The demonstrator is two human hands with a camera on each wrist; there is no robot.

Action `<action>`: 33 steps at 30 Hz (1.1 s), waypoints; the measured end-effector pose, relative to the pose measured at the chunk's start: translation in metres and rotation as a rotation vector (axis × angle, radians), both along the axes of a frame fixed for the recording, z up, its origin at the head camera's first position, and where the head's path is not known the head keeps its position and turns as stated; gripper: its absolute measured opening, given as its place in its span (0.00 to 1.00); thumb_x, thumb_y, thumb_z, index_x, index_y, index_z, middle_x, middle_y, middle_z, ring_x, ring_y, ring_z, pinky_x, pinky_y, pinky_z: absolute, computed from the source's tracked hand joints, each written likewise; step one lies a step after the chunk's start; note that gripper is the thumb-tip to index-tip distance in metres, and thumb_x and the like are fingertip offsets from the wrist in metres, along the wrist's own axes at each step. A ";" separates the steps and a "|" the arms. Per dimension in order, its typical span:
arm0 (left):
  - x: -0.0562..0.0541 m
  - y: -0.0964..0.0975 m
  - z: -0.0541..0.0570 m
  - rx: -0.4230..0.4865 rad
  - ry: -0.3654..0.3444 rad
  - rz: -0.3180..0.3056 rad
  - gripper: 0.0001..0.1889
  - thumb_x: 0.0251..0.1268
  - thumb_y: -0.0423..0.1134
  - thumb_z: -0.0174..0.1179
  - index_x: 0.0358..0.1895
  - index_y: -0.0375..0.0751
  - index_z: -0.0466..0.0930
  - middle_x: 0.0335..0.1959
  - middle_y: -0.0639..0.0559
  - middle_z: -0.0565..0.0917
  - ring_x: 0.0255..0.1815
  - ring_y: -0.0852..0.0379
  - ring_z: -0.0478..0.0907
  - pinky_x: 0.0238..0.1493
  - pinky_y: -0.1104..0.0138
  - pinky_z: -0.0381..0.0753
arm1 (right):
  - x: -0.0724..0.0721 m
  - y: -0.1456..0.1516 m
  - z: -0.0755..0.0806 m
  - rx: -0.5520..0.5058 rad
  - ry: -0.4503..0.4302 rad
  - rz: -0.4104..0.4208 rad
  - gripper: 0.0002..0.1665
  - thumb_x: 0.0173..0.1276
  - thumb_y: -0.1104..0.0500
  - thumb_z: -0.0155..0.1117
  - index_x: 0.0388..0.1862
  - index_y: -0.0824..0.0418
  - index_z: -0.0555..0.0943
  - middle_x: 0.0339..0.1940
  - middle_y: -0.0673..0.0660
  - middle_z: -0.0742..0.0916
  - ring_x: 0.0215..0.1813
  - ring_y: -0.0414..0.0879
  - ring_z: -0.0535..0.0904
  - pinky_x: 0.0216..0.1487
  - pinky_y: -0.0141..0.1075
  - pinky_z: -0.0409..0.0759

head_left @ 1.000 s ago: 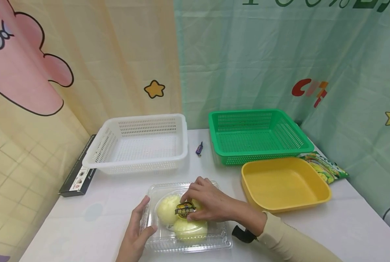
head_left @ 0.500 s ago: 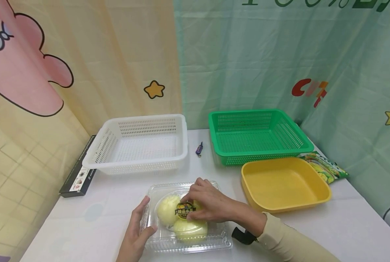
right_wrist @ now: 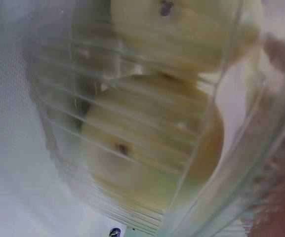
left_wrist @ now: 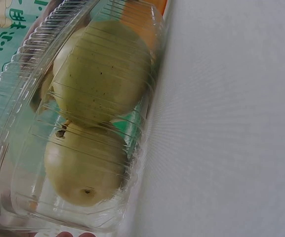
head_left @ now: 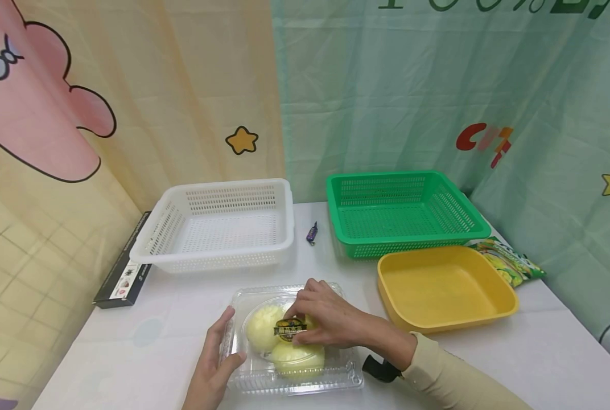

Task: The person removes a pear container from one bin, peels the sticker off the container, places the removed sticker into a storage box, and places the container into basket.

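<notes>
On the table before me lies a clear plastic fruit box [head_left: 342,376] with a lid. Inside are round pale yellow-green fruits [head_left: 297,360], pear-like in look; one is partly covered by my right hand. My left hand [head_left: 211,364] grips the box's left side, thumb toward the front. Curled over the lid, my right hand [head_left: 330,319] pinches a black-and-gold sticker [head_left: 291,330] between thumb and fingers. The left wrist view shows two fruits [left_wrist: 90,163] through the ribbed wall. In the right wrist view, fruits [right_wrist: 147,143] appear blurred behind the plastic.
Behind stand a white basket [head_left: 218,263] and a green basket [head_left: 412,247], with a small purple wrapped candy [head_left: 312,233] between them. To the right are a yellow tray [head_left: 448,290] and a green packet [head_left: 510,262]. A black box [head_left: 123,279] lies at left.
Both hands and the box keep nearly the same places. The sticker's face looks slightly changed under my right fingers, its print less readable.
</notes>
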State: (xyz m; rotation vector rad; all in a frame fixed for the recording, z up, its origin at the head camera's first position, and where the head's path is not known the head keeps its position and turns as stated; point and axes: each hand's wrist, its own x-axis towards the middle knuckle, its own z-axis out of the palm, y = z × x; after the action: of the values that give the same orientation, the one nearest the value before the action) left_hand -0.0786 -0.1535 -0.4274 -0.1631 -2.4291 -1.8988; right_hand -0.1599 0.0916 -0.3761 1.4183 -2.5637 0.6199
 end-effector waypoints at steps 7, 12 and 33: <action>0.000 0.000 0.000 0.009 -0.014 0.004 0.37 0.60 0.30 0.55 0.72 0.51 0.52 0.77 0.47 0.49 0.76 0.37 0.39 0.70 0.51 0.50 | -0.001 -0.001 -0.002 -0.016 0.032 0.002 0.14 0.54 0.48 0.70 0.39 0.49 0.84 0.26 0.40 0.79 0.38 0.34 0.64 0.44 0.26 0.61; 0.000 0.000 -0.001 0.018 -0.019 0.009 0.37 0.60 0.30 0.55 0.72 0.52 0.52 0.77 0.48 0.49 0.77 0.39 0.39 0.73 0.63 0.50 | -0.001 -0.001 -0.004 -0.053 0.072 0.012 0.10 0.54 0.52 0.70 0.36 0.49 0.85 0.25 0.40 0.79 0.37 0.34 0.64 0.42 0.25 0.61; 0.000 0.002 -0.003 0.023 0.070 0.005 0.37 0.59 0.28 0.54 0.72 0.47 0.52 0.76 0.42 0.51 0.70 0.84 0.47 0.60 0.87 0.56 | -0.002 0.002 -0.006 -0.205 0.004 0.046 0.04 0.57 0.55 0.69 0.33 0.49 0.84 0.24 0.40 0.78 0.37 0.33 0.64 0.42 0.24 0.63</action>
State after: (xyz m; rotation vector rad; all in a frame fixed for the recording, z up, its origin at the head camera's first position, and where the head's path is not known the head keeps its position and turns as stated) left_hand -0.0784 -0.1517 -0.4305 -0.2183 -2.3597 -1.8856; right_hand -0.1619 0.0934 -0.3824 1.4105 -2.3893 0.8581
